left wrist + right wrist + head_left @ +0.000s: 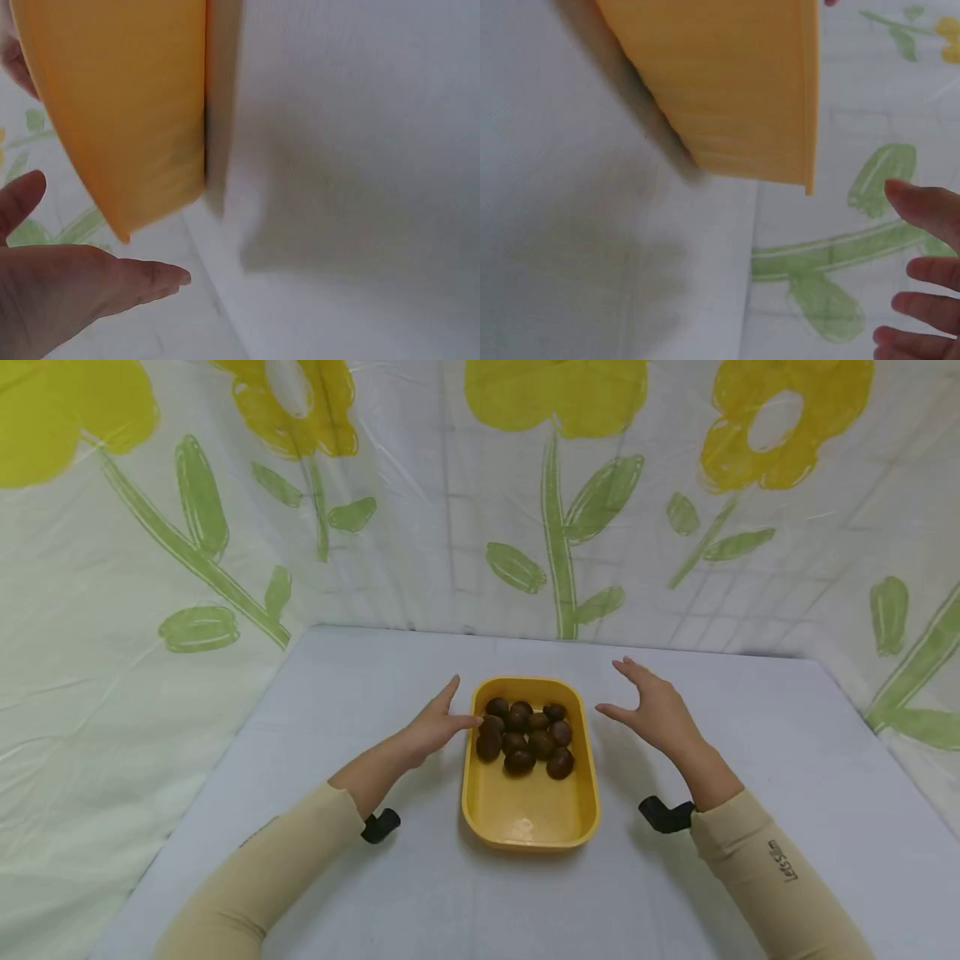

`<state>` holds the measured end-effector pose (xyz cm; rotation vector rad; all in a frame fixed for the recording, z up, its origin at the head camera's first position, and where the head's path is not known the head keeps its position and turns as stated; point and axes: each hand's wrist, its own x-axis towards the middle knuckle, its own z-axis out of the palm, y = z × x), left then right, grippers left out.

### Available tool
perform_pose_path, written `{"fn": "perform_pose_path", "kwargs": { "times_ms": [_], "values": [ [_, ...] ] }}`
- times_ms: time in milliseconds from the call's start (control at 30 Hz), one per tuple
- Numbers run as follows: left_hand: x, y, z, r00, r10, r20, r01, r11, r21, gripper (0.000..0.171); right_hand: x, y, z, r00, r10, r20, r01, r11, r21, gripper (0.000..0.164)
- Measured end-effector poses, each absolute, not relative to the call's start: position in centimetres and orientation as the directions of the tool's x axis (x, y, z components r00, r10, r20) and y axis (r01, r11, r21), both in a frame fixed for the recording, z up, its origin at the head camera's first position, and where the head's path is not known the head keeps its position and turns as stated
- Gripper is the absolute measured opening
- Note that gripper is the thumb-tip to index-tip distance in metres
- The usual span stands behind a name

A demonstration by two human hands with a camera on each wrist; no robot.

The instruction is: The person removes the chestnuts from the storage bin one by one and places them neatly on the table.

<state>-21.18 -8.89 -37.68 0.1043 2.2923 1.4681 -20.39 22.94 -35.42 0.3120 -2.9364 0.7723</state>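
A yellow rectangular tray (528,810) with rounded corners rests on the white tabletop. Several dark brown, egg-shaped fruits (540,745) lie together in its far half, and the near half shows bare yellow bottom. At the tray's left side is my left hand (435,727), fingers extended and thumb tip overlapping the rim in the head view. My right hand (660,714) hovers to the right of the tray, a gap between them, thumb and fingers spread apart. Both wrist views show the tray's outer wall (127,112) beside fingers that hold nothing.
The white table (360,693) reaches back to a hanging white sheet (420,527) painted with yellow flowers and green leaves. A black device (381,826) sits at the left wrist, and another black device (666,815) at the right one.
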Motion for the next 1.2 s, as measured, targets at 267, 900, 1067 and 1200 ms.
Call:
{"fn": "perform_pose_path", "kwargs": {
  "times_ms": [267,900,1067,1200],
  "values": [
    [-19.3,-6.9,-39.3,-0.877,0.302,-0.373,-0.4,-0.03,0.916,0.079,-20.4,21.6,-35.7,-0.981,-0.182,0.063,-0.17,0.662,-0.73,0.055],
    [-18.6,-6.1,-40.1,-0.906,0.254,-0.337,-0.37,-0.091,0.925,0.085,-22.4,14.3,-34.4,-0.8,-0.465,-0.379,0.181,0.415,-0.892,0.052],
    [-18.6,-6.0,-40.4,-0.905,0.272,-0.329,-0.373,-0.129,0.919,0.084,-22.7,12.6,-34.8,-0.778,-0.456,-0.433,0.225,0.442,-0.868,0.05],
    [-18.6,-5.8,-40.6,-0.906,0.28,-0.318,-0.368,-0.146,0.918,0.084,-22.6,11.8,-35.3,-0.764,-0.467,-0.446,0.217,0.464,-0.859,0.048]
  ]
}}
